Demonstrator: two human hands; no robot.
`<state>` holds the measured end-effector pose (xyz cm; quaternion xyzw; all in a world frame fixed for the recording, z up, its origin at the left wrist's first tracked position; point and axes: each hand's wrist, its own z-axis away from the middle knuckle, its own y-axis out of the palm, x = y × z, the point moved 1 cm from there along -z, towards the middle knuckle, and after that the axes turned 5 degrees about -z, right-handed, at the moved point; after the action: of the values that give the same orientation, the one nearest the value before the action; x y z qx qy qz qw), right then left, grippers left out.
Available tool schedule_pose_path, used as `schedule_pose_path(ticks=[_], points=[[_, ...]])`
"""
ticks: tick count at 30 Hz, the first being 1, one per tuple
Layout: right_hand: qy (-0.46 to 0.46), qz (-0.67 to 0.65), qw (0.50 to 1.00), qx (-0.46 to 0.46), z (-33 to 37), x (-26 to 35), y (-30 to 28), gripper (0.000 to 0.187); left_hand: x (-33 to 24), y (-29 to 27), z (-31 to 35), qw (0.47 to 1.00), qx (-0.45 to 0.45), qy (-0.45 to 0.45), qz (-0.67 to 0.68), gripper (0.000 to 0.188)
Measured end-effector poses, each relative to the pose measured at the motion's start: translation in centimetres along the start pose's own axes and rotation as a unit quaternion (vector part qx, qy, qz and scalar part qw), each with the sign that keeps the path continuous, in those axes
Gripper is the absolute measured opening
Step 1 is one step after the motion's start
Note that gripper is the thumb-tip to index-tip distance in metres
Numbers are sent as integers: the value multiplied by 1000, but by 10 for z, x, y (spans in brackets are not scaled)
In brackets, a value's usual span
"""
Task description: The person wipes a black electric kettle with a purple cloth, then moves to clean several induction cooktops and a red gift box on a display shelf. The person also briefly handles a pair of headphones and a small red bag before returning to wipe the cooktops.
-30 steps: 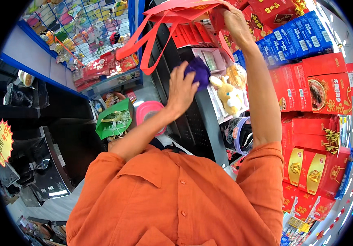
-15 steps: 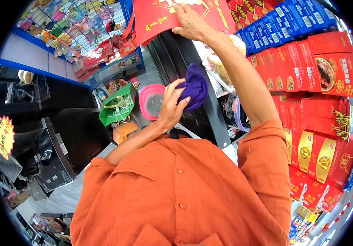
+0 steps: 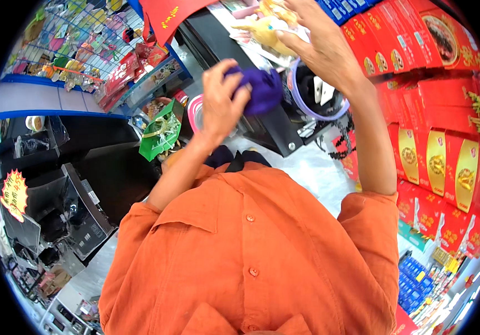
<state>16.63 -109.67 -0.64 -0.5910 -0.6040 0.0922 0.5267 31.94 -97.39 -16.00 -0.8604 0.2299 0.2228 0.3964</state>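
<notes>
Your left hand (image 3: 222, 103) grips a bunched purple cloth (image 3: 263, 92), which lies above the black counter (image 3: 276, 131), between that hand and a round container with a lavender rim (image 3: 319, 116). Your right hand (image 3: 326, 53) is open, thumb apart from the fingers, at the edge of a pale yellow plush toy (image 3: 265, 33); whether it touches the toy cannot be told. To the cloth's left stand a pink-rimmed tub (image 3: 194, 113), partly behind your wrist, and a green bag (image 3: 162, 133); a red bag (image 3: 172, 17) lies beyond.
</notes>
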Motion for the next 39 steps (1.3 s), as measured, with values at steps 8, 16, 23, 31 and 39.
schedule_pose_path(ticks=[8,16,23,31,39], points=[[154,-104,962,-199,131,24,-36,43,-43,12,22,996,21,18,-81,42],[151,-213,929,-264,204,27,-35,40,-117,9,74,991,114,62,-21,46],[190,-232,877,-375,247,25,-61,36,-51,7,36,994,18,-20,-107,29],[291,-237,838,-396,300,18,-59,35,-107,14,90,997,69,-40,-25,31],[341,-237,823,-388,311,18,-45,36,-111,9,83,996,84,22,-31,27]])
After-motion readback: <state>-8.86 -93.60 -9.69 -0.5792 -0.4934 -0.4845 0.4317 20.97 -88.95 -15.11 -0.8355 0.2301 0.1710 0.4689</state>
